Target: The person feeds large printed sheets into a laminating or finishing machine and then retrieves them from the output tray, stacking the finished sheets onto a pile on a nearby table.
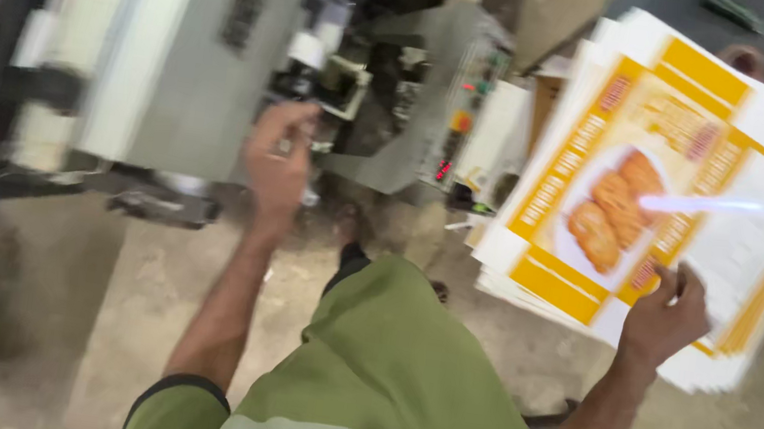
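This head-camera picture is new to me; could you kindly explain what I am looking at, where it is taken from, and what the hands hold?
The picture comes from a camera worn on a person's head, looking down over their green shirt at their own arms and a dusty concrete floor. The right hand grips the lower edge of a thick stack of flat printed cardboard sheets, white and yellow with a picture of baked food; these look like unfolded boxes. The left hand reaches forward to a grey machine with small lights and buttons on a side panel. It seems to pinch something small, but motion blur hides what. More cardboard stands beside the machine.
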